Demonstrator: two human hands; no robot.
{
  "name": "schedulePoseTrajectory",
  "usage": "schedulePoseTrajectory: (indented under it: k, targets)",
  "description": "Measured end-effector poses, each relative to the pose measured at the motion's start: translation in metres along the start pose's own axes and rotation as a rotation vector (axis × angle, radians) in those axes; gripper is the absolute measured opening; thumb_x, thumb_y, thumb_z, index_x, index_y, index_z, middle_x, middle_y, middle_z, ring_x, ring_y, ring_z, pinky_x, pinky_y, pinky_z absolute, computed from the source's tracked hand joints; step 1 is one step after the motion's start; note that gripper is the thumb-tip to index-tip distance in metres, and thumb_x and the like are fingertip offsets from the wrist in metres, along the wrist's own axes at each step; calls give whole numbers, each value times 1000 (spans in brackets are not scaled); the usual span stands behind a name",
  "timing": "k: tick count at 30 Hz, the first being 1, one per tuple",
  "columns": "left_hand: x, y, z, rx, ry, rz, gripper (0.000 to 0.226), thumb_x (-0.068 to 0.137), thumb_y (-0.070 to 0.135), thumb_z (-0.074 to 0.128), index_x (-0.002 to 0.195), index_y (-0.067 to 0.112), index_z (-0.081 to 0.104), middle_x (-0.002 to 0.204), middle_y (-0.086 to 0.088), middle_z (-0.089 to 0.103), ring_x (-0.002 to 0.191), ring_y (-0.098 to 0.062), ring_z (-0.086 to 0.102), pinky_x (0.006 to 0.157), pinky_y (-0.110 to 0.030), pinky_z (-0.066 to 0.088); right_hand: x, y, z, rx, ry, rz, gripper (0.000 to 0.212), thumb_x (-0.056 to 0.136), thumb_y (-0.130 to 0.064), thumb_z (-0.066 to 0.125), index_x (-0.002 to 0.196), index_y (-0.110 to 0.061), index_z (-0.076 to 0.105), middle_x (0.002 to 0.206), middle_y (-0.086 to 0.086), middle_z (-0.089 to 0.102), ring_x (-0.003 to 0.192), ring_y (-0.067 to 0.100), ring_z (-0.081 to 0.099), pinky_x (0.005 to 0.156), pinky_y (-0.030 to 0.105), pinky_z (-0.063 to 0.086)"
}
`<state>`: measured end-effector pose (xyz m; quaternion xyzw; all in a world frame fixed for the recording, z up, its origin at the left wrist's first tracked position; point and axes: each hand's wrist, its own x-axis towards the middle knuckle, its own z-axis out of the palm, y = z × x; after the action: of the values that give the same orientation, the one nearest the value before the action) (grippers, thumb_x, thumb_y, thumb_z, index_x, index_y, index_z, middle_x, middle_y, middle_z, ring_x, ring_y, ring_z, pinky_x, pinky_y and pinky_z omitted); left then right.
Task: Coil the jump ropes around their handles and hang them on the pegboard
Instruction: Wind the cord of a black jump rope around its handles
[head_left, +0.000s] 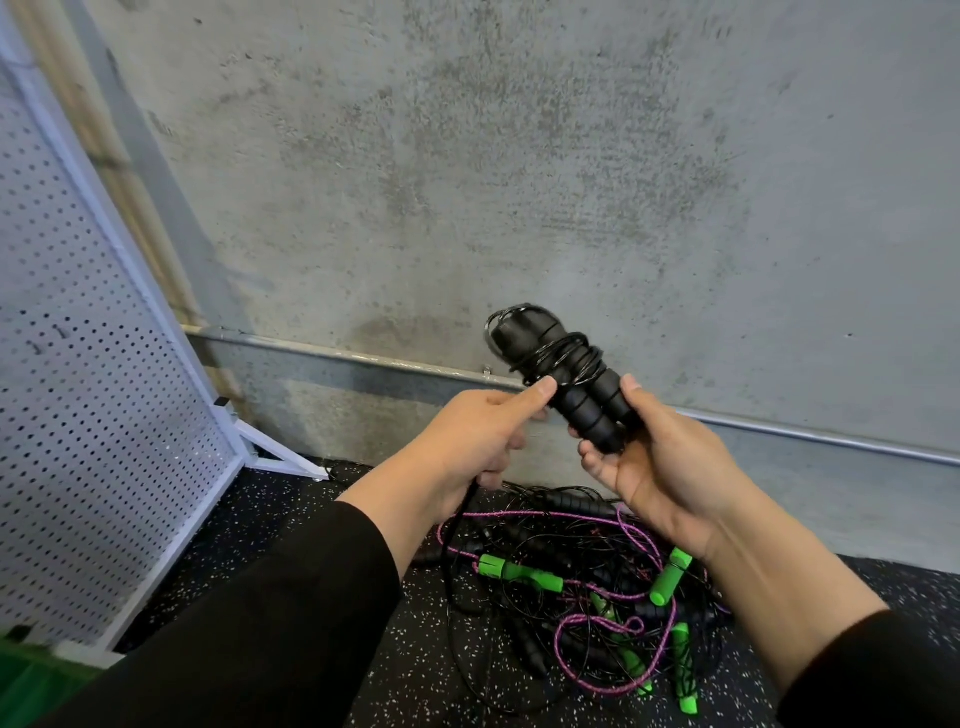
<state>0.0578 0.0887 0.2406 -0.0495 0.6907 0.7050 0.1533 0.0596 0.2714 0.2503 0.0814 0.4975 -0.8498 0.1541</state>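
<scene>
The right hand (660, 467) has its grip curled round the paired black foam handles (582, 400) while the left hand (483, 436) pinches the thin black cord (558, 358) beside them, which I judge wants steady tension and neat, close turns.

Even, soft daylight, no glare; wide-angle bend at edges; slight motion blur bottom left.
</scene>
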Motion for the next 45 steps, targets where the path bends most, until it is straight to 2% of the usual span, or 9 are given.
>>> schedulePoseTrajectory:
  k: [5,13,18,23,25,27,30,36,45]
  targets:
    - [-2,3,0,26,-29,-11,56,90,66,60,110,15,72,60,8,44,44,-7,25,46,-25,20,4,-6,-7,-119,100,-207,25,106,-28,49,115,-13,67,106,11,69,81,19,59,72,31,55]
    - [-2,0,10,-26,-21,-79,70,86,71,60,111,6,67,67,3,50,41,-6,26,44,-23,21,1,1,-4,-773,160,-409,16,99,-22,62,112,-29,69,96,1,68,86,15,62,83,31,60]
    - [0,-3,10,-110,45,-138,79,80,79,60,110,6,68,64,4,51,42,-7,24,42,-22,19,0,5,2,-1096,78,-461,26,90,-25,75,110,-38,66,104,-6,63,93,0,56,75,3,36]
    - [1,-3,8,-130,45,-134,57,87,67,63,106,14,68,67,2,50,44,-9,23,42,-23,19,-2,7,1,-1169,32,-458,35,84,-28,80,113,-40,64,113,-5,56,102,-11,50,83,-2,31]
    - [1,-3,8,-135,36,-125,47,90,62,62,98,15,66,64,2,50,45,-10,22,43,-23,19,-3,6,-2,-1142,15,-445,32,84,-32,80,111,-39,64,114,-4,59,101,-7,54,89,4,37]
    - [0,-1,9,-142,25,-114,39,93,57,61,86,18,61,63,2,50,46,-10,20,44,-24,17,-3,7,-3,-1000,44,-401,29,87,-39,76,113,-37,62,111,-2,63,94,4,62,96,28,51]
    - [-1,0,10,-141,-4,-74,37,94,53,60,77,21,56,64,2,49,47,-10,19,48,-26,15,-3,6,-1,-682,145,-278,39,92,-43,67,126,-29,54,114,8,66,90,17,68,88,48,59]
    - [1,-1,10,-151,-37,7,36,94,50,61,79,18,53,67,1,50,45,-9,23,50,-28,16,-11,-1,6,-184,-26,142,59,102,-56,36,118,-10,69,93,24,71,62,26,66,61,31,61]
    - [1,0,3,-61,-46,-21,55,88,67,62,107,15,69,77,0,52,48,-9,30,48,-26,22,-8,-6,8,18,-35,70,38,104,-32,48,122,-1,62,88,23,71,60,21,61,55,24,56]
